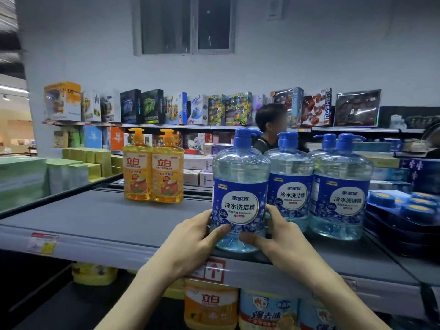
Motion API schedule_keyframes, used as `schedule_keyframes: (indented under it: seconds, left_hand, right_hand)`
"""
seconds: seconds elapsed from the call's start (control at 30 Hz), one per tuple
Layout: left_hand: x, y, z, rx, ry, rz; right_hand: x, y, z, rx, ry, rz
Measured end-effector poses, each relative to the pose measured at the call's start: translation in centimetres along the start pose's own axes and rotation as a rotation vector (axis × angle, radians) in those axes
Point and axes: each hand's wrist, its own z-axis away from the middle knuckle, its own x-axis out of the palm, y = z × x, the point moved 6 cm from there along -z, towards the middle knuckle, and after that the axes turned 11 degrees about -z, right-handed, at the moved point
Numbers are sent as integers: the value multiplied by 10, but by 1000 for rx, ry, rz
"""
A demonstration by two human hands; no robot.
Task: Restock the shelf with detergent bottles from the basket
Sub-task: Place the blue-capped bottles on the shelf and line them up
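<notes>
A clear blue detergent bottle (239, 186) with a blue pump and a blue label stands upright at the front edge of the grey shelf (100, 220). My left hand (197, 239) grips its lower left side, my right hand (276, 236) its lower right side. Several more blue detergent bottles (333, 186) of the same kind stand in a row just to its right. Two orange detergent bottles (153, 167) stand together further back on the left. No basket is in view.
Price tags (42, 242) hang on the shelf's front rail. Yellow and blue bottles (212, 303) fill the lower shelf. Dark blue trays (404, 210) lie at the right, green packs (23, 177) at the left. A person (271, 125) stands behind, before shelves of boxed toys (214, 108).
</notes>
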Motion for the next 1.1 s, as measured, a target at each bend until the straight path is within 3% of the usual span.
schedule_keyframes:
  seconds: [0.37,0.8,0.93,1.1]
  left_hand:
    - [0,-2,2,-26,82,-85]
    - [-5,4,1,-118,-44,-31]
    - [-9,19,7,-227,-55,-128]
    - [-8,55,31,-376,-11,-439]
  right_hand:
    - [-3,0,1,63,-87,-9]
    - [-3,-8,7,29,-37,85]
    - [-7,-19,20,32,-85,312]
    - [-34,-25,55,70,-231,625]
